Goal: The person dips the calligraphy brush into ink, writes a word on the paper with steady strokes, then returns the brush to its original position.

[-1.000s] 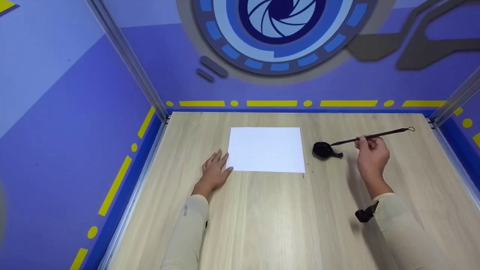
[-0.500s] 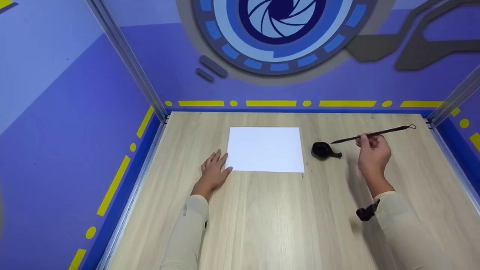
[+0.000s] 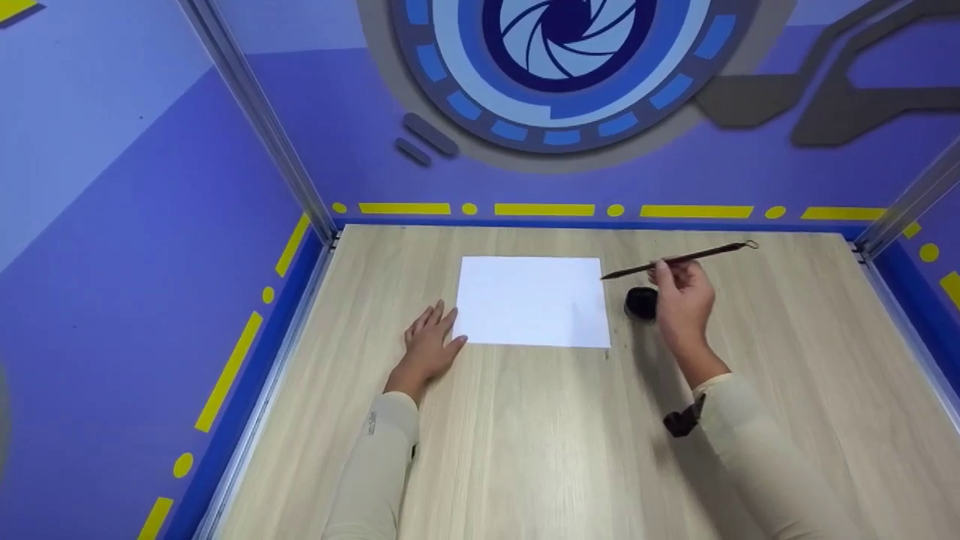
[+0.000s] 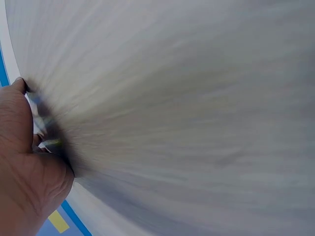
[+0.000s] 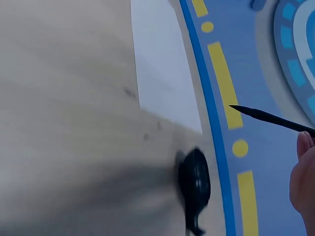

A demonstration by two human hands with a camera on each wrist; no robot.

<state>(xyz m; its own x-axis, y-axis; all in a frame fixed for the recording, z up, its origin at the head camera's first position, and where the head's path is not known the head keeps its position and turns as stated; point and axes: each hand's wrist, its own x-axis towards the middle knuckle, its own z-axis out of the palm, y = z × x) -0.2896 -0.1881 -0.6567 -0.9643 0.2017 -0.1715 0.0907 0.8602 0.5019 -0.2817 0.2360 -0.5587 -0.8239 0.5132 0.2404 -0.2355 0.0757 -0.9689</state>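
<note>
A white sheet of paper [image 3: 529, 304] lies on the wooden table. My left hand [image 3: 429, 346] rests at its left edge with the fingers spread out and the thumb at the near corner. In my right hand [image 3: 684, 304] I pinch a dark writing brush [image 3: 709, 253], its loop end pointing up to the right. The brush's black tip [image 5: 241, 109] is above the table, near the paper's right edge in the head view. Below and beside the right hand stands a small black ink dish [image 3: 641, 303]; its spout shows in the right wrist view, while the hand hides it from the head camera.
Blue-purple printed walls [image 3: 525, 180] with yellow dashes enclose the table at the back and sides. Metal posts [image 3: 262, 127] stand at the corners. A small black camera [image 3: 681, 421] is strapped to the right wrist. Bare wood [image 3: 540, 442] spreads in front of the paper.
My right hand has moved left with the brush, from over the ink dish toward the paper's right edge. The brush tip has left the dish. My left hand has stayed in place.
</note>
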